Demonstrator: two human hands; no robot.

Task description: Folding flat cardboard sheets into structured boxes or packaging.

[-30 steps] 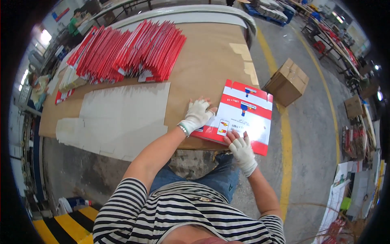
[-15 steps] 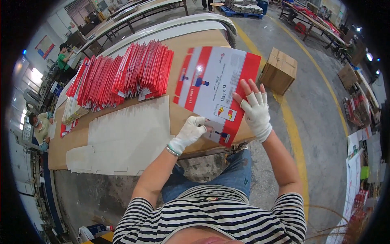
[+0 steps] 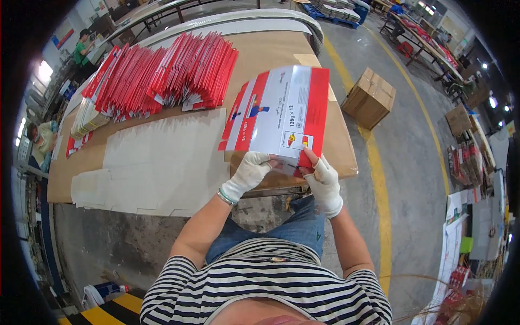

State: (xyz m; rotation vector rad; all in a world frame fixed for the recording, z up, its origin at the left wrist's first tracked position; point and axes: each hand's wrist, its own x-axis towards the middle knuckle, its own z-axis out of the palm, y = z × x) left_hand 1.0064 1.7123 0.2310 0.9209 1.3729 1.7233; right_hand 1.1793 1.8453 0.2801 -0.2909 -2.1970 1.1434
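The left hand [image 3: 250,174], in knitted white fabric, pinches the near edge of a glossy, slightly bowed carton sheet [image 3: 273,119]; the right hand [image 3: 325,184] grips its near right corner, some fingertips hidden. Just beyond both hands, the sheet covers part of the brown bench [image 3: 265,49]. Left of them lies matt grey cardboard [image 3: 168,157]; farther off, thin red cartons [image 3: 192,70] crowd together, individually indistinct.

**A packaging workshop**

The industrial setting is indicated by the grey floor [image 3: 411,162] with painted yellow lines [image 3: 378,179], massed red cartons [image 3: 200,70] on a broad tabletop [image 3: 265,51], a blue pallet [image 3: 331,17] bearing stacked sheets [image 3: 331,7], a taped box [image 3: 370,100], and co-workers [image 3: 81,53] along the left side.
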